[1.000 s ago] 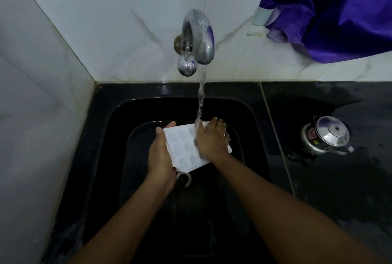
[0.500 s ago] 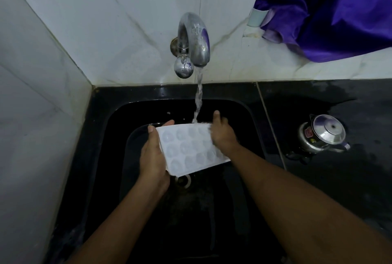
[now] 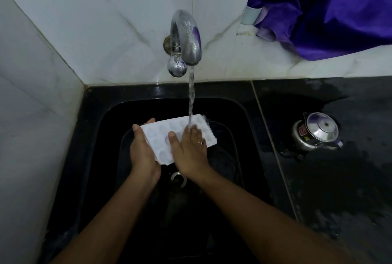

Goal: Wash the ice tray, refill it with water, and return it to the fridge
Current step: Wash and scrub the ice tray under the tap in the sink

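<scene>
The left hand [image 3: 144, 153] grips the white plastic ice tray [image 3: 159, 138]; the right hand [image 3: 191, 151] lies flat on it, probably rubbing; each cup should pass under the running water stream [image 3: 191, 98]

Left hand [image 3: 144, 154] curls in a grip; right hand [image 3: 191, 151] presses flat.

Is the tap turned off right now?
No, a stream of water runs from the tap down onto the white ice tray.
</scene>
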A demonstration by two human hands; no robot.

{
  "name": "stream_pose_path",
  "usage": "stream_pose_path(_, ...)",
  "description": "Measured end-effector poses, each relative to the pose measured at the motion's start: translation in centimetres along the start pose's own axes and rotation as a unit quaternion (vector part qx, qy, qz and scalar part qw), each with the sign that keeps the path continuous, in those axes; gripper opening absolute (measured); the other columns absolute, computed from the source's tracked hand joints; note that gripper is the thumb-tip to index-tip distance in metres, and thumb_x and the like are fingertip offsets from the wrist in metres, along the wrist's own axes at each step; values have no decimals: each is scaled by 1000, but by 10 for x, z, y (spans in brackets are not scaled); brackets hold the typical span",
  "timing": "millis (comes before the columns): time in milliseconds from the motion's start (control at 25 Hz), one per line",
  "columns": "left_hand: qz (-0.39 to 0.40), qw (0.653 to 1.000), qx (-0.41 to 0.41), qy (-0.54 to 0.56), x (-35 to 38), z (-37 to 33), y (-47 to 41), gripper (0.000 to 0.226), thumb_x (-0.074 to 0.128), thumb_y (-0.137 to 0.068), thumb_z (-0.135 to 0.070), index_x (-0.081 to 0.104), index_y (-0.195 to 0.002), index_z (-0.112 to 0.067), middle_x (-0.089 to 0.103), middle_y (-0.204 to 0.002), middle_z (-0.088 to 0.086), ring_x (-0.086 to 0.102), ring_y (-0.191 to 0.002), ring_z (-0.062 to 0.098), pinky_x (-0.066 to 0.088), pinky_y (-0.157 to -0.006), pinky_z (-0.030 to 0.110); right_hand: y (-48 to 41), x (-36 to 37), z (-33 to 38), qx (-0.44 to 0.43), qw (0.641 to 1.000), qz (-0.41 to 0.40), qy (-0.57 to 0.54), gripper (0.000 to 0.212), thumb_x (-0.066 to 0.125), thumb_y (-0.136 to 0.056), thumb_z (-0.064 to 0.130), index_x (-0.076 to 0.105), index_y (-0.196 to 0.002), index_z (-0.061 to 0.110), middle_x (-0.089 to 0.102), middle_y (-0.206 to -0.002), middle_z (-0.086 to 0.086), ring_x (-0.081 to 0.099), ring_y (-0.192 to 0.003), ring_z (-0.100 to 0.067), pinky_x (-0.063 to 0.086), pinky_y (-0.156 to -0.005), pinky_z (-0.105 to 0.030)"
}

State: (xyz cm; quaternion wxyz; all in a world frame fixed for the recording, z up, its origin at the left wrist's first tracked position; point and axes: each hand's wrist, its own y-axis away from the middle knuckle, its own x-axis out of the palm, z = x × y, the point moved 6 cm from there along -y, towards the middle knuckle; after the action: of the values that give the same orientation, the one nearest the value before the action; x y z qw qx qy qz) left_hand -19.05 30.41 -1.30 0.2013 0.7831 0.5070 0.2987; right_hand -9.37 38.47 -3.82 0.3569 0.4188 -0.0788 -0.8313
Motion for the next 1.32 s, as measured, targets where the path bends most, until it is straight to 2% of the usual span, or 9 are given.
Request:
stream_pose_path(160, 42, 999, -13, 3, 1, 2, 20, 56, 35, -109, -61, 75, -125, -25, 80, -117, 7, 77, -107, 29, 57, -101, 51, -40, -41, -36, 77, 994, -56, 62, 76, 32, -107, 58, 14, -164, 11, 14, -169, -25, 14, -157, -39, 17, -124, -57)
stream_pose_path(360, 130, 988, 52, -67, 5, -21, 43, 62, 25, -109, -60, 75, -121, -25, 81, -113, 6, 77, -106, 30, 59, -94, 48, -65, -70, -61, 229, 925, -45, -301, 61, 34, -107, 57, 57, -137, 9, 59, -136, -22, 61, -119, -40, 50, -102, -46)
stream_pose_path(520, 247, 867, 340, -269, 19, -33, 50, 49, 31, -114, -35, 77, -117, -17, 81, -111, 0, 75, -109, 21, 58, -95, 41, -48, -50, -42, 298, 829, 103, -462, 46, 64, -97, 47, 64, -121, 8, 68, -120, -19, 68, -93, -35, 62, -67, -48)
stream_pose_path(640, 195, 802, 442, -352, 10, -24, 41, 47, 35, -110, -32, 79, -115, -18, 79, -113, -9, 73, -109, 13, 56, -93, 37, -55, -46, -40, 228, 769, 76, -592, 50, 58, -104, 38, 60, -133, -2, 68, -127, -24, 70, -110, -39, 62, -83, -50)
stream_pose_path(800, -3, 942, 242, -232, -21, 0, 16, 35, 45, -112, -36, 67, -132, -18, 71, -130, 1, 67, -122, 20, 54, -102, 40, -45, -46, -51, 137, 702, 18, -699, 31, 57, -104, 21, 66, -121, -3, 69, -127, -24, 68, -115, -38, 56, -97, -47)
stream_pose_path(880, 60, 995, 26, -73, -15, 22, 13, 45, 43, -111, -48, 70, -129, -17, 74, -129, 11, 72, -117, 27, 56, -101, 45, -38, -44, -59, 95, 706, -7, -702, 37, 62, -97, 10, 64, -131, -4, 68, -129, -26, 66, -121, -41, 55, -101, -50)
stream_pose_path(960, 139, 986, -82, 34, -8, 28, 19, 62, 39, -105, -57, 79, -121, -12, 75, -128, 15, 75, -114, 31, 57, -102, 53, -32, -46, -65, 53, 731, -14, -681, 45, 68, -90, 6, 62, -135, -2, 67, -130, -28, 66, -121, -43, 53, -103, -54)
stream_pose_path(1160, 186, 972, -93, 111, -10, 23, 15, 66, 37, -105, -56, 80, -122, -10, 69, -138, 18, 69, -124, 32, 56, -102, 48, -22, -76, -76, 80, 885, -70, -453, 56, 79, -91, 22, 56, -139, 8, 68, -129, -13, 70, -111, -31, 62, -84, -42)
stream_pose_path(1320, 211, 972, -86, 51, 6, 29, 10, 65, 30, -111, -55, 61, -141, -6, 66, -143, 19, 68, -127, 31, 52, -111, 50, -38, -79, -57, 21, 996, -89, -16, 82, 44, -97, 68, 38, -156, 10, 46, -156, -18, 42, -145, -37, 34, -120, -49)
